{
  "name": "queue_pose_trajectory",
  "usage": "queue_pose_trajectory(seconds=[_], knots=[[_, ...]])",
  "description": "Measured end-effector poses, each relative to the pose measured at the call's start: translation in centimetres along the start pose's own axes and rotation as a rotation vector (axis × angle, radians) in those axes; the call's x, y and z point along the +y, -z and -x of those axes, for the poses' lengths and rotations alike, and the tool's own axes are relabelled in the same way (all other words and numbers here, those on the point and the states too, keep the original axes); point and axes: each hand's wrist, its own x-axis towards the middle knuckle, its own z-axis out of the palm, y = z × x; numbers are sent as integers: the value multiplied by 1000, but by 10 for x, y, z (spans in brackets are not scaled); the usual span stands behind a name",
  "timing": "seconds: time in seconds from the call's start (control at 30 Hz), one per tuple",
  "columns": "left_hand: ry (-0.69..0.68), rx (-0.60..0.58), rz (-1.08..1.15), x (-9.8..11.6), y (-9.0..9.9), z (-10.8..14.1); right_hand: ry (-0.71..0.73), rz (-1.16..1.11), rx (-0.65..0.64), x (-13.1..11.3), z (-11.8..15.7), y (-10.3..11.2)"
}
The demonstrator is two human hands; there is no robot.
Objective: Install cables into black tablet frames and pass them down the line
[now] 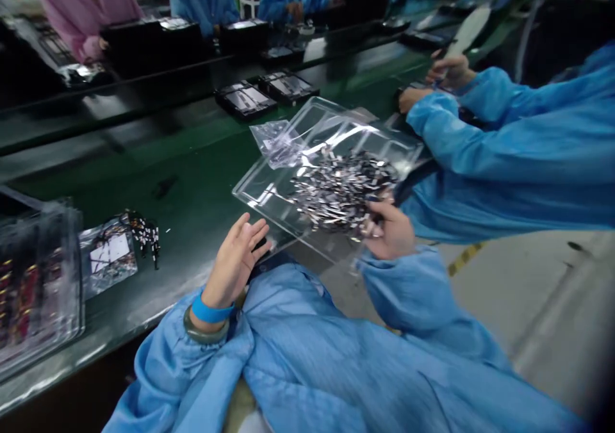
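Observation:
A clear plastic tray (254, 189) juts over the near edge of the bench, tilted in the view. Heaped in its right half are many small dark and silver strip-like parts (336, 189). My right hand (391, 231) grips the tray's near right side, thumb over the rim beside the heap; its other fingers are partly hidden. Left of the tray, my left hand (237, 250) is raised with fingers apart and nothing in it. A crumpled clear plastic bag (278, 143) lies at the tray's far left side.
Stacked clear trays (38, 285) with coloured parts stand at left, beside a bag with a white label (109, 253) and loose dark parts (144, 231). Two black framed units (245, 98) lie farther back. A co-worker's blue sleeve (504, 151) is close at right; others work across the bench.

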Motion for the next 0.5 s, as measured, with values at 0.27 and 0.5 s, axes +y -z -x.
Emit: queue_pose_trajectory(seconds=[0.27, 0.5], knots=[[-373, 422, 185, 35, 39, 0, -280, -70, -492, 60, -10, -147], [-298, 587, 152, 78, 95, 7, 62, 664, -495, 51, -67, -111]])
